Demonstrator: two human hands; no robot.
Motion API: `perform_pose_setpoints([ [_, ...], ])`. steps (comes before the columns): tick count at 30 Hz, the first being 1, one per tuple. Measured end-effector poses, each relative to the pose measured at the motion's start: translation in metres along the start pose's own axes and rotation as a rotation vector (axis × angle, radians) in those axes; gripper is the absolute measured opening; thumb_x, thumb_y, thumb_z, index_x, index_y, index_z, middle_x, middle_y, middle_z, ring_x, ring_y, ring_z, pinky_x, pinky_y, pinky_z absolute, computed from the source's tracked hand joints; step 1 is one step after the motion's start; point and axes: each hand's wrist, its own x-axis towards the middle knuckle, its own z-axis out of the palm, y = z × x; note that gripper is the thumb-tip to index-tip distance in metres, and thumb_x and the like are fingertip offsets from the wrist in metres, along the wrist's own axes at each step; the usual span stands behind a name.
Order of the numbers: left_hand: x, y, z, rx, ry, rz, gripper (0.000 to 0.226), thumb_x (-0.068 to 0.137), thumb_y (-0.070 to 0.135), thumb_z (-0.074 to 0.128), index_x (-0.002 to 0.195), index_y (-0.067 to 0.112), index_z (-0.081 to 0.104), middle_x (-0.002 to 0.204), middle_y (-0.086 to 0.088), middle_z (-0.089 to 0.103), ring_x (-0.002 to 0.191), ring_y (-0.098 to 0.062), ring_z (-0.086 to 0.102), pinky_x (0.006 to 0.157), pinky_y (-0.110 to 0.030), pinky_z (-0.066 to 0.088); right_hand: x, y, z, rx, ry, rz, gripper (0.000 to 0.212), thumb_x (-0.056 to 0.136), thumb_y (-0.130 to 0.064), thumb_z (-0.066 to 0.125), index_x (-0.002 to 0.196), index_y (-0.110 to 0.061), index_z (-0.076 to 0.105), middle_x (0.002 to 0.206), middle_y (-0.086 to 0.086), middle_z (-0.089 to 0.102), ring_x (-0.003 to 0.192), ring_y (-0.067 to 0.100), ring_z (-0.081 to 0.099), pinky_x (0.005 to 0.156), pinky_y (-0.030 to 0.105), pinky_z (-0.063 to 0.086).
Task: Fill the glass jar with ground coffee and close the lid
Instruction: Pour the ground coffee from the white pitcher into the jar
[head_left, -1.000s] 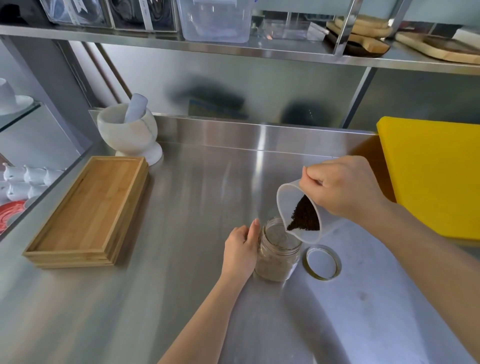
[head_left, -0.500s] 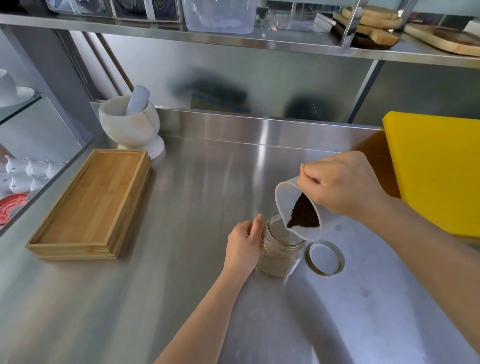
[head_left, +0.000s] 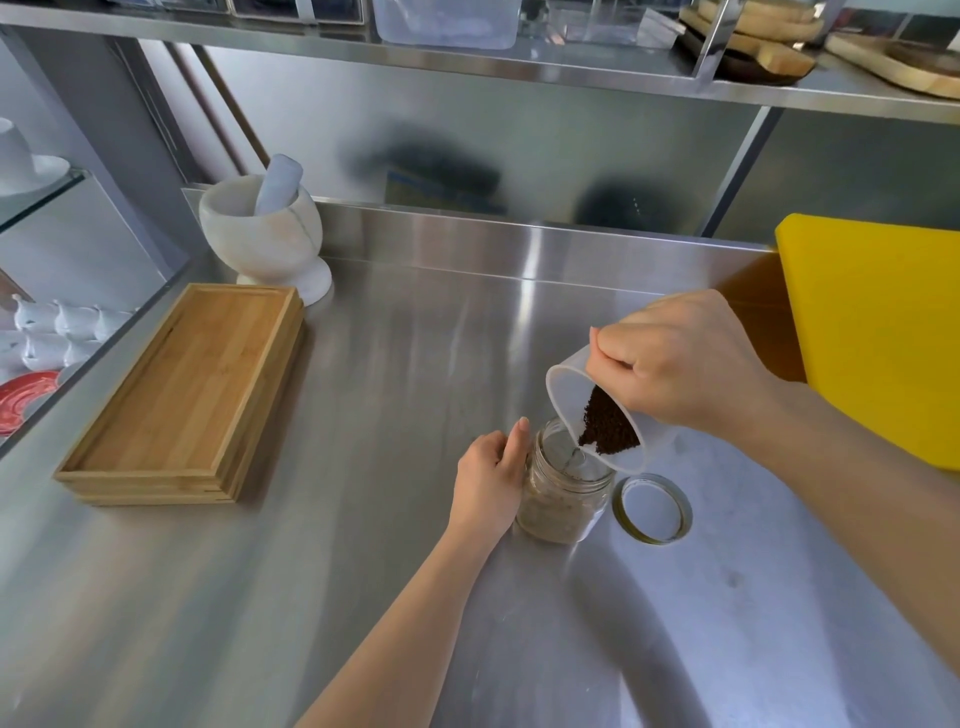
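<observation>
A clear glass jar (head_left: 563, 499) stands upright on the steel counter, its mouth uncovered. My left hand (head_left: 491, 475) grips its left side. My right hand (head_left: 680, 364) holds a translucent plastic cup (head_left: 571, 387) tilted steeply over the jar's mouth. Dark ground coffee (head_left: 605, 423) lies heaped at the cup's lower lip, right above the jar's opening. The jar's round lid (head_left: 652, 509) lies flat on the counter just to the right of the jar. How much coffee is inside the jar I cannot tell.
A wooden tray (head_left: 182, 395) sits at the left, with a white mortar and pestle (head_left: 265, 234) behind it. A yellow cutting board (head_left: 878, 322) fills the right side. A steel shelf (head_left: 519, 67) with containers hangs overhead.
The cup has tipped a little further and the coffee has slid down toward its lip. My left hand has stayed on the jar.
</observation>
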Motion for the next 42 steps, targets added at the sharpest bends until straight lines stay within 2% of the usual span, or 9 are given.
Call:
perform_pose_setpoints([
  [15,0.000,-0.001,0.001,-0.021,0.001,-0.001,0.053,0.093,0.041,0.046,0.055,0.016,0.020,0.053,0.003,0.025,0.054,-0.017,0.023,0.054,-0.033,0.021,0.002,-0.002,0.000,0.005,0.000,-0.080,0.037,0.078,-0.012,0.052,0.041,-0.006,0.045,0.034,0.012,0.044,0.028,0.031,0.037,0.032,0.029,0.043],
  [21,-0.001,0.001,0.001,-0.033,0.013,-0.001,0.053,0.093,0.039,0.047,0.054,0.017,0.020,0.051,0.006,0.023,0.052,-0.016,0.021,0.052,-0.032,0.020,0.005,-0.005,-0.002,0.008,-0.004,-0.129,0.039,0.071,-0.005,0.059,0.044,-0.012,0.032,0.033,0.010,0.038,0.028,0.029,0.032,0.031,0.025,0.039],
  [25,-0.001,0.001,0.001,-0.027,0.014,0.000,0.053,0.093,0.039,0.047,0.054,0.017,0.020,0.050,0.005,0.023,0.051,-0.016,0.021,0.051,-0.031,0.020,0.004,-0.006,-0.001,0.010,0.002,-0.168,0.037,0.074,-0.004,0.057,0.040,-0.009,0.040,0.034,0.010,0.037,0.029,0.028,0.031,0.031,0.025,0.037],
  [29,-0.001,0.000,0.001,-0.026,0.014,-0.002,0.051,0.093,0.040,0.046,0.056,0.017,0.019,0.053,0.004,0.022,0.054,-0.018,0.021,0.054,-0.034,0.020,0.003,-0.006,0.000,0.018,0.016,-0.195,0.043,0.082,-0.009,0.049,0.040,-0.008,0.042,0.034,0.009,0.040,0.029,0.027,0.032,0.033,0.026,0.039],
  [42,0.001,-0.002,0.003,-0.028,0.020,-0.016,0.051,0.093,0.041,0.047,0.056,0.016,0.021,0.054,0.003,0.025,0.055,-0.018,0.023,0.056,-0.033,0.022,0.000,-0.010,-0.001,0.033,0.036,-0.252,0.044,0.084,-0.010,0.049,0.040,-0.007,0.045,0.035,0.009,0.042,0.029,0.025,0.034,0.033,0.025,0.040],
])
